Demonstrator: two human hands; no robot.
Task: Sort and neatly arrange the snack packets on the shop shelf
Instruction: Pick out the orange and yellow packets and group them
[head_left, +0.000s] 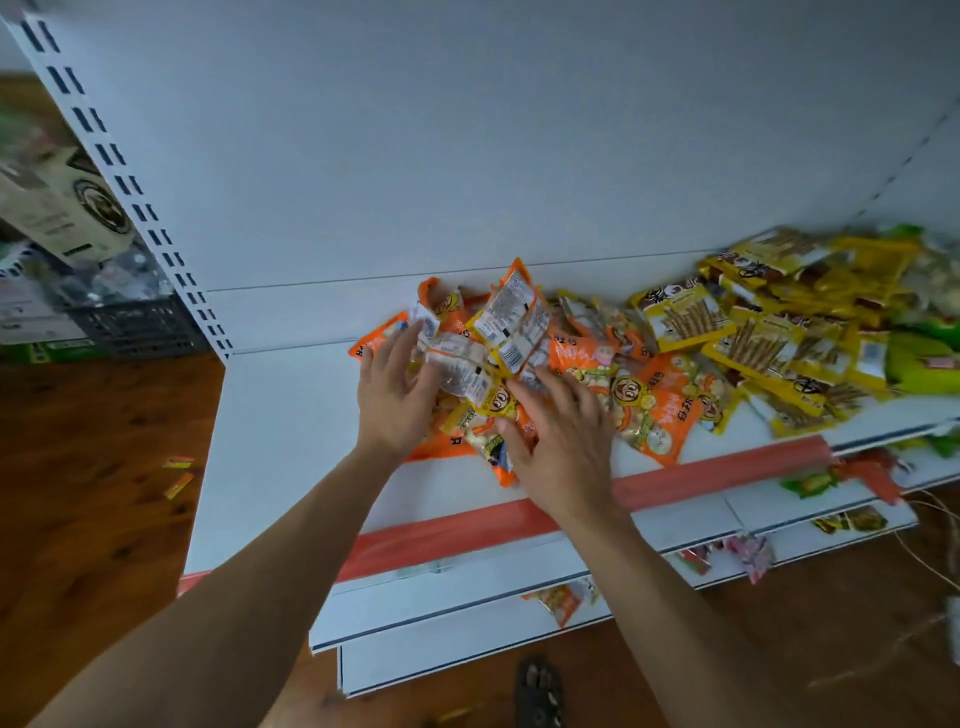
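A loose heap of orange snack packets (654, 410) lies on the white shelf (280, 431), some face down with white label backs showing. My left hand (395, 395) presses against the left side of the heap with straight fingers. My right hand (561, 441) lies on the heap's front right side, fingers spread and flat on the packets. Between the hands a bunch of packets (498, 332) stands bunched up and tilted. Yellow packets of stick snacks (748, 332) are piled to the right, with green packets (924, 364) at the far right.
A red price strip (717, 467) runs along the shelf's front edge. Lower shelves (467, 587) hold a few stray packets. Loose packets (179, 475) lie on the wooden floor at left. A dark crate (140, 322) and boxes stand beyond the slotted upright (130, 187). A sandalled foot (540, 691) shows below.
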